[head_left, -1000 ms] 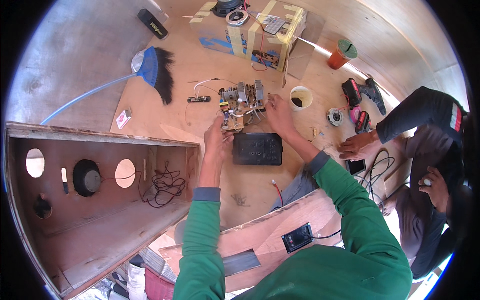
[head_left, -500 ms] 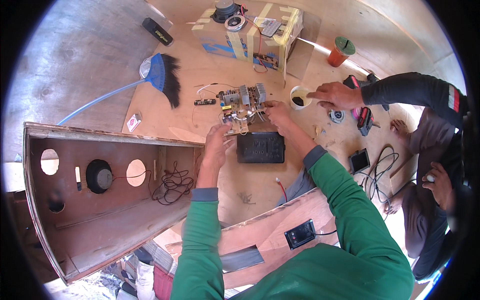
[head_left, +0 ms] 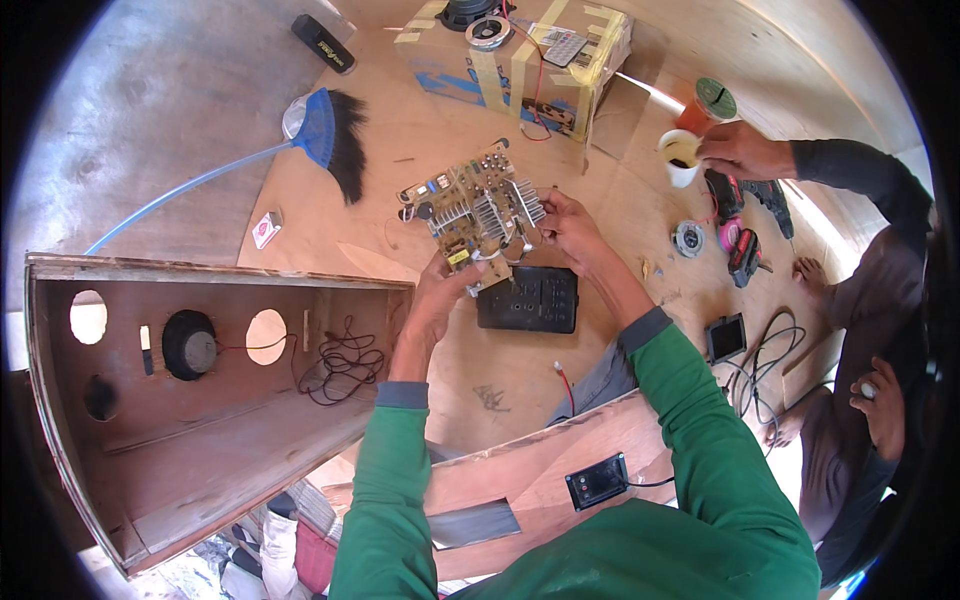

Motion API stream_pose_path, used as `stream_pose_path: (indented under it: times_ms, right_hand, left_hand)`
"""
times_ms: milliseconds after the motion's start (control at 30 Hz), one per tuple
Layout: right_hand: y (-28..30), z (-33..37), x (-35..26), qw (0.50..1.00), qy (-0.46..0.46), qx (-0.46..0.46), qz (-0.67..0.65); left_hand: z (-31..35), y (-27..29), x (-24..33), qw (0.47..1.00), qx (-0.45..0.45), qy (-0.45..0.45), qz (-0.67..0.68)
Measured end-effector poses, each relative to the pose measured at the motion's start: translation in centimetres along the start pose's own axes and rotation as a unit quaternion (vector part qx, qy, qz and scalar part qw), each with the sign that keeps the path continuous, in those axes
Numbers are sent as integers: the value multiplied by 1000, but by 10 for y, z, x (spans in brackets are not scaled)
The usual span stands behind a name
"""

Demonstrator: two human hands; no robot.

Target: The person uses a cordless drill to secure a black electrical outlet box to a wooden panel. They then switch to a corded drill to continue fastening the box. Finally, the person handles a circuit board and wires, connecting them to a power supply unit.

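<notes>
A brown amplifier circuit board (head_left: pixel 462 190) with silvery heat sinks is held up, tilted so its component side faces me. My left hand (head_left: pixel 437 298) is closed on its lower corner, thumb on top. With my right hand (head_left: pixel 575 232), I grip the right edge beside the finned heat sink (head_left: pixel 527 203); some fingertips are hidden. White wires hang between my hands at the lower edge. Just below the board lies a black rectangular plastic panel (head_left: pixel 540 304) with small holes, touched by neither hand.
An open wooden speaker cabinet (head_left: pixel 215 430) stands left, a wooden panel (head_left: pixel 550 440) lies across my front. Ahead are a blue broom (head_left: pixel 318 130) and a taped carton (head_left: pixel 450 75). At right, a co-worker's hand (head_left: pixel 750 152) holds a white cup (head_left: pixel 680 175) near cordless drills (head_left: pixel 768 210).
The circuit board has come up off the floor and turned toward me in my hands. The co-worker's hand has taken the white cup and moved it up and right.
</notes>
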State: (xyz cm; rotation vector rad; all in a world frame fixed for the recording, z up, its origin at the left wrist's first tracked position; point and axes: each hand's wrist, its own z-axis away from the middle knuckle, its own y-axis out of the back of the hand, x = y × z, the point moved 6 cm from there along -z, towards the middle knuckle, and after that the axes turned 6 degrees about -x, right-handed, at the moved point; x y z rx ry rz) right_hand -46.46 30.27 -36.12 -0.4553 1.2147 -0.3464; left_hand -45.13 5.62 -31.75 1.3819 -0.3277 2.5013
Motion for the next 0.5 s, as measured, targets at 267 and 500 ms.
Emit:
stream_pose_path:
  times_ms: [267, 500]
  right_hand:
    - [-17, 5, -14, 996, 67, 36, 42]
    - [-25, 6, -8, 990, 128, 26, 59]
  left_hand:
    - [-6, -9, 4, 986, 53, -152, 34]
    - [-4, -17, -4, 969, 138, -202, 20]
